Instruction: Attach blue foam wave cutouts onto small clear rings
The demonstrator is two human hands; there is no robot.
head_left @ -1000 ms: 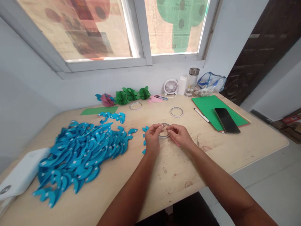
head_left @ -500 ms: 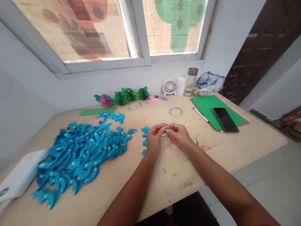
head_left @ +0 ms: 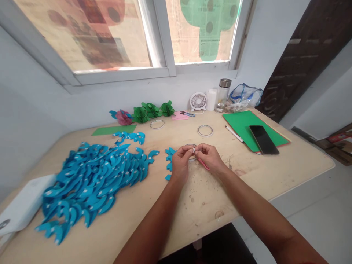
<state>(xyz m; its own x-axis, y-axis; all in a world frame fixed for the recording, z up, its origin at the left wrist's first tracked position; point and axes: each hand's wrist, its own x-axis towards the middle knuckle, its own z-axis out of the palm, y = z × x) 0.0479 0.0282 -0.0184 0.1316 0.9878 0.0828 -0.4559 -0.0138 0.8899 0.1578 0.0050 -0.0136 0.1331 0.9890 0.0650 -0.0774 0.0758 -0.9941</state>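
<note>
My left hand [head_left: 179, 163] and my right hand [head_left: 210, 157] meet over the middle of the wooden table [head_left: 247, 176], fingertips pinched together on a small clear tape roll [head_left: 192, 153]. A thin pink tool [head_left: 204, 164] lies along the fingers of my right hand. A few blue paper cutouts [head_left: 168, 158] lie just left of my left hand. A large heap of blue cutouts [head_left: 90, 179] with white dots covers the table's left part.
Two more tape rings [head_left: 205, 130] [head_left: 157, 124] lie farther back. A green folder [head_left: 247, 126] with a black phone [head_left: 264, 139] and a pen [head_left: 235, 134] is at right. Green paper decorations [head_left: 151, 111], a small fan [head_left: 198, 101], a bottle [head_left: 223, 94] and a clear bag [head_left: 244, 96] line the wall. A white device [head_left: 19, 211] sits at far left.
The pinching fingertips of both hands have drawn closer together on the tape roll. The camera view shifted slightly; nothing else moved.
</note>
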